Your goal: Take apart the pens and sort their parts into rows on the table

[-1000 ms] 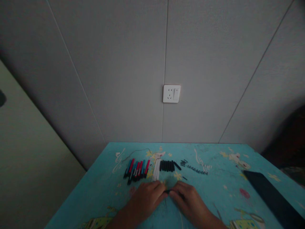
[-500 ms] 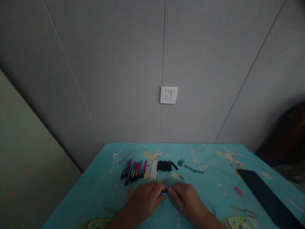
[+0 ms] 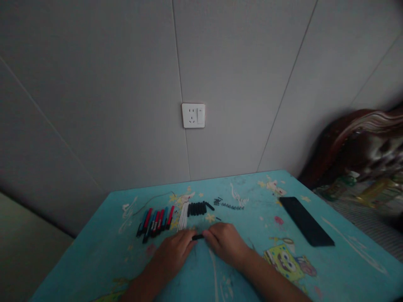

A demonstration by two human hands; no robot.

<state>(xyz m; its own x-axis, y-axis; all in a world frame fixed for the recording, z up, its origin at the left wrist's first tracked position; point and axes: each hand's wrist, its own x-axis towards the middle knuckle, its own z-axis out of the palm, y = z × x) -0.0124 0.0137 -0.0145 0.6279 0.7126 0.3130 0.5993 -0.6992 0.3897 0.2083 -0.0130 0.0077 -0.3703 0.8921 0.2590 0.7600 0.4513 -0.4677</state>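
My left hand (image 3: 175, 251) and my right hand (image 3: 225, 243) meet low over the table's middle. Between them is a short black cylinder (image 3: 198, 237), each hand pinching one end; it may be a pen part. Just beyond lies a row of similar black cylinders (image 3: 197, 209), one of them slanted at the right end. Thin white sticks (image 3: 183, 217) lie side by side near my left fingers. Further left are several red and blue pen-like barrels with black ends (image 3: 155, 222). Small dark pieces (image 3: 218, 201) and a line of tiny curly parts (image 3: 232, 206) lie beyond my right hand.
A light-blue cartoon-printed table (image 3: 103, 235) stands against a grey panelled wall with a white socket plate (image 3: 193, 115). A flat black slab (image 3: 305, 220) lies at the right. Past the table's right edge are a dark headboard (image 3: 355, 138) and bottles (image 3: 341, 184).
The view has swung to the right, so everything sits further left in the picture and more of the headboard shows. Both hands still pinch the black cylinder, which is now more exposed.
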